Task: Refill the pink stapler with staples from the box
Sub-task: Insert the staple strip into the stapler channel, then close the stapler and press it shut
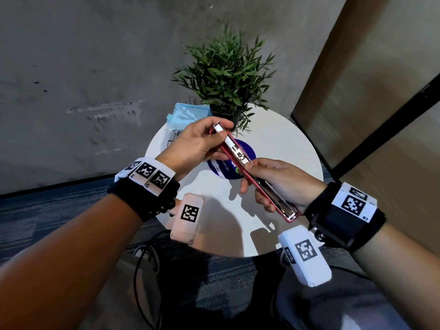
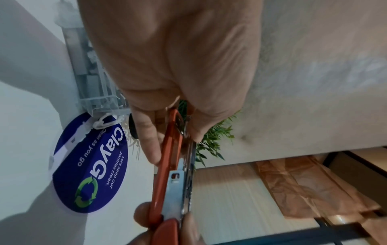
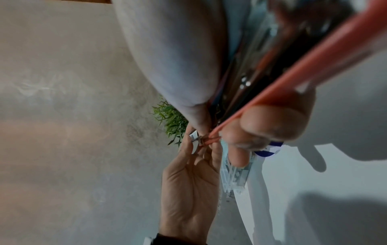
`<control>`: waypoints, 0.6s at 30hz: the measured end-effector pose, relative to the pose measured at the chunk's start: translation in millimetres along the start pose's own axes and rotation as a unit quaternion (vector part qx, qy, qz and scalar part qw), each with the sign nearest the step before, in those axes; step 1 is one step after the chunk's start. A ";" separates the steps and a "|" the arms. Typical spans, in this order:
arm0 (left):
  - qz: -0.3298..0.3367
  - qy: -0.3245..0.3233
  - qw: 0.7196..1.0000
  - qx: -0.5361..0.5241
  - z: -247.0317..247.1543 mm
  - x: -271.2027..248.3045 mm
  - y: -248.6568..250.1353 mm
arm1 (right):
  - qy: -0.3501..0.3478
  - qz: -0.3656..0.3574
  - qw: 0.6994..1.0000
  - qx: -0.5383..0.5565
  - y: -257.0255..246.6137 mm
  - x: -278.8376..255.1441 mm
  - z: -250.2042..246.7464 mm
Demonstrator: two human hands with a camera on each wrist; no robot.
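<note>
The pink stapler is held above the round white table, lying open with its metal staple channel facing up. My right hand grips its near half from below, thumb on the channel. My left hand pinches the stapler's far end between thumb and fingers. In the left wrist view the stapler runs from my left fingers down to the right hand. The clear staple box with a light blue lid stands open at the table's far left, partly hidden by my left hand.
A potted green plant stands at the far edge of the table. A round blue sticker lies on the table under the stapler. A grey concrete wall is behind, a wooden panel on the right, carpet below.
</note>
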State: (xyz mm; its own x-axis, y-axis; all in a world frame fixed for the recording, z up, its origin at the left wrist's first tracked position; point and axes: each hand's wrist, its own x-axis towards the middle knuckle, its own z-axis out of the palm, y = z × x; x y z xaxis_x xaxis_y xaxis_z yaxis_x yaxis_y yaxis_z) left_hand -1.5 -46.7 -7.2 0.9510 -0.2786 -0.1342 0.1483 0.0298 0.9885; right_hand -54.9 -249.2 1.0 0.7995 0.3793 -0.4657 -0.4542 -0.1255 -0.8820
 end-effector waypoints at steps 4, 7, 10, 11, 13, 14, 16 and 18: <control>0.023 -0.007 0.999 0.036 3.2 -0.6 -0.4 | 0.020 0.022 1.000 0.001 0.3 1.3 -0.5; 0.016 -0.006 0.999 0.049 4.3 -0.3 -2.9 | -0.002 0.057 0.997 0.054 -3.3 0.8 -1.9; 0.003 0.006 0.999 0.037 2.9 0.7 -4.2 | -0.033 0.072 0.990 0.115 -9.1 -0.6 -7.8; 0.000 0.013 1.000 0.028 2.3 1.3 -4.5 | -0.039 0.070 0.988 0.129 -11.5 -1.2 -10.1; -0.004 0.023 1.000 0.006 1.9 2.3 -5.0 | -0.047 0.055 0.988 0.140 -14.8 -2.5 -15.2; -0.006 0.026 1.000 -0.008 1.8 2.8 -5.1 | -0.047 0.041 0.988 0.141 -15.7 -3.2 -17.2; -0.016 0.040 0.998 -0.043 1.7 3.7 -4.8 | -0.032 -0.001 0.989 0.144 -15.2 -4.6 -22.8; -0.028 0.058 0.995 -0.078 1.3 4.4 -3.5 | -0.011 -0.048 0.989 0.142 -14.6 -5.3 -28.0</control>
State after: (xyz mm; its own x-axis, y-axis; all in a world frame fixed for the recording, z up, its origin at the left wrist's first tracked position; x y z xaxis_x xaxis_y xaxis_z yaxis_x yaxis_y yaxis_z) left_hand 1.9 -49.2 -11.1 0.9638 -0.1710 -0.2046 0.2332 0.1682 0.9578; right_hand -41.5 -275.1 14.4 0.8363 0.3980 -0.3770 -0.4722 0.1734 -0.8643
